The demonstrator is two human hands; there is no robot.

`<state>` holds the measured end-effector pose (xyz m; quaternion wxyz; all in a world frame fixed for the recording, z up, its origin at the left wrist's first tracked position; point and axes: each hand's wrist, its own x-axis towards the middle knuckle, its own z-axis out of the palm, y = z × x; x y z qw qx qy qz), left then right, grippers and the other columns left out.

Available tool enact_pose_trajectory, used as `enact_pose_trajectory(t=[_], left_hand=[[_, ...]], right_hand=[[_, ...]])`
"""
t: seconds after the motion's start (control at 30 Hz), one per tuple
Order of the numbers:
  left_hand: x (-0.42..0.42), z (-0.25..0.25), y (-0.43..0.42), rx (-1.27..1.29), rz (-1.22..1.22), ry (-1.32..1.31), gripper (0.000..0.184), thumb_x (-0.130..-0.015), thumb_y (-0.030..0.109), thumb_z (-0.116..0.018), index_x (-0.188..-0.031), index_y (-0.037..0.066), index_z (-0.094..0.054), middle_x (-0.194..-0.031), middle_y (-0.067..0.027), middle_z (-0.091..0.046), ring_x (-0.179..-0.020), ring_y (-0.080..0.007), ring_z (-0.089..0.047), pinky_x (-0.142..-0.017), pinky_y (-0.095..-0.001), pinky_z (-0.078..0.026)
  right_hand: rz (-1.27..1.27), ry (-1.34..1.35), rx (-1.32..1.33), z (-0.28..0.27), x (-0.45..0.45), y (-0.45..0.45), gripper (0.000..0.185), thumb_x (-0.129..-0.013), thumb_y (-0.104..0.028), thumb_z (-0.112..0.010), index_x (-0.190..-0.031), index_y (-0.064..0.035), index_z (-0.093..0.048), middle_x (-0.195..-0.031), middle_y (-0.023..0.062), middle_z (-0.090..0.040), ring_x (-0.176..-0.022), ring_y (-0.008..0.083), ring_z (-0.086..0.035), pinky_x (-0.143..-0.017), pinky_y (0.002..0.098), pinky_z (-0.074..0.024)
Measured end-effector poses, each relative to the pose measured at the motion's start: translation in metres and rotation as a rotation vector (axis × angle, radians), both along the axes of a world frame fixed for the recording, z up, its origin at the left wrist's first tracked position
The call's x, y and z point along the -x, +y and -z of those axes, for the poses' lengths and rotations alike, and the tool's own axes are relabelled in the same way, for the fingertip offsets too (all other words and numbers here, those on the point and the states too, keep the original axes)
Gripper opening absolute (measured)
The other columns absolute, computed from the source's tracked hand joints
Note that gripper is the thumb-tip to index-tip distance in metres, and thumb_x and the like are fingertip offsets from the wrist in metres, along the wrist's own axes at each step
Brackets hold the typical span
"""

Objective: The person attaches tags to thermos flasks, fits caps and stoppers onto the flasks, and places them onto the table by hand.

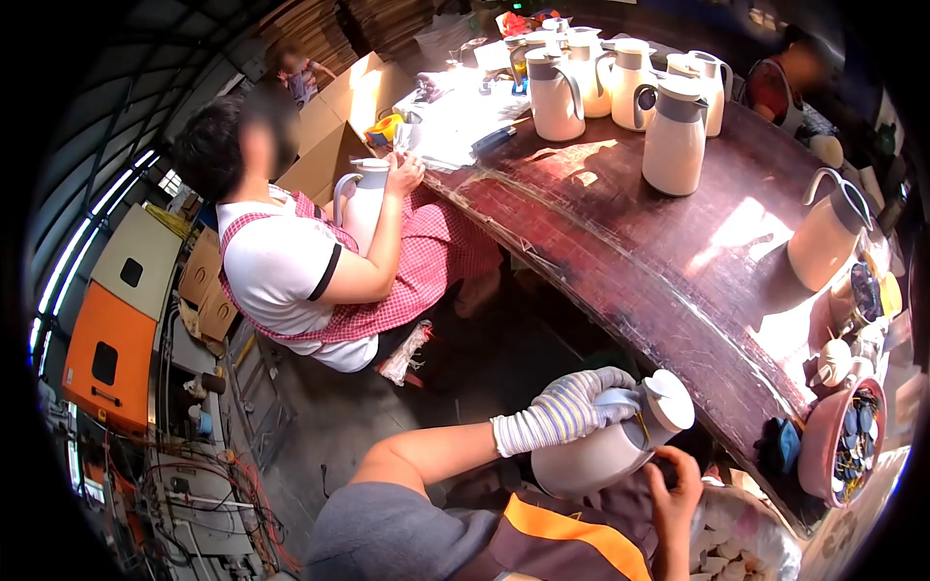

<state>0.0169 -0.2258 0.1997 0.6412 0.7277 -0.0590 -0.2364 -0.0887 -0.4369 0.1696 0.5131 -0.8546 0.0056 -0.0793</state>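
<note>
Jug [581, 467] leans tilted just beside the near edge of the table [620, 223], its lid [668, 399] toward that edge; the gloved left hand [573, 409] grasps the handle [616, 398], while the bare right hand [675, 487] curls by the neck's underside, whether gripping I cannot tell. Steady handling probably calls for a firm left grip, light right fingers, and keeping the lid from knocking the table.

sunlight glares white on the red-brown wooden tabletop [605, 237] beyond the striped-gloved left hand [572, 407]; the grey floor [315, 421] beside it lies dim; black-rimmed fisheye edges bend straight lines.
</note>
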Motion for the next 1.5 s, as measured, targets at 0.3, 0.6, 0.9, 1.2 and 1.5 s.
enact_pose_trajectory(t=[0.3, 0.6, 0.9, 1.2, 1.5], left_hand=[[0.006, -0.017, 0.004, -0.048, 0.13, -0.039, 0.035, -0.084, 0.018, -0.072, -0.114, 0.005, -0.06, -0.095, -0.0039, -0.066, -0.093, -0.0096, -0.06, -0.084, -0.026, -0.048], [0.007, -0.021, 0.006, -0.46, 0.08, -0.273, 0.041, -0.083, 0.03, -0.067, -0.115, 0.006, -0.058, -0.104, -0.0163, -0.066, -0.098, -0.0326, -0.063, -0.085, -0.0379, -0.049], [0.0, 0.009, 0.016, 0.256, -0.087, 0.045, 0.033, -0.083, 0.01, -0.072, -0.112, 0.001, -0.058, -0.099, -0.0051, -0.065, -0.09, -0.0109, -0.061, -0.08, -0.0255, -0.051], [-0.064, -0.096, 0.065, 0.254, -0.378, -0.358, 0.03, -0.086, 0.001, -0.067, -0.115, 0.002, -0.06, -0.107, -0.0033, -0.064, -0.087, -0.008, -0.059, -0.076, -0.0222, -0.051], [-0.248, -0.029, 0.106, 0.033, -0.747, -0.892, 0.024, -0.083, 0.009, -0.073, -0.104, 0.002, -0.062, -0.099, -0.0033, -0.065, -0.088, -0.0117, -0.061, -0.077, -0.0248, -0.051]], right_hand=[[-0.192, 0.259, -0.193, 0.006, 0.012, 0.029, 0.023, -0.078, -0.014, -0.074, -0.098, -0.0043, -0.066, -0.087, 0.012, -0.068, -0.079, 0.027, -0.066, -0.072, 0.0322, -0.05], [-0.279, 0.078, -0.123, 0.005, 0.008, 0.052, 0.029, -0.08, -0.013, -0.074, -0.107, -0.0052, -0.064, -0.091, 0.0133, -0.069, -0.083, 0.0259, -0.068, -0.073, 0.0302, -0.0515], [-0.202, 0.144, -0.253, -0.003, 0.007, 0.032, 0.031, -0.083, -0.003, -0.067, -0.113, -0.0023, -0.062, -0.096, 0.0091, -0.068, -0.087, 0.0163, -0.065, -0.079, 0.0277, -0.0501], [0.101, -0.05, -0.558, -0.009, -0.049, -0.023, 0.049, -0.089, -0.01, -0.061, -0.135, -0.0044, -0.046, -0.089, 0.0033, -0.056, -0.065, 0.0065, -0.048, -0.056, 0.0178, -0.0403], [0.245, -0.302, 0.105, -0.042, -0.206, -0.099, 0.054, -0.085, -0.011, -0.062, -0.135, -0.004, -0.044, -0.119, 0.0136, -0.056, -0.09, 0.0186, -0.054, -0.08, 0.0299, -0.0465]])
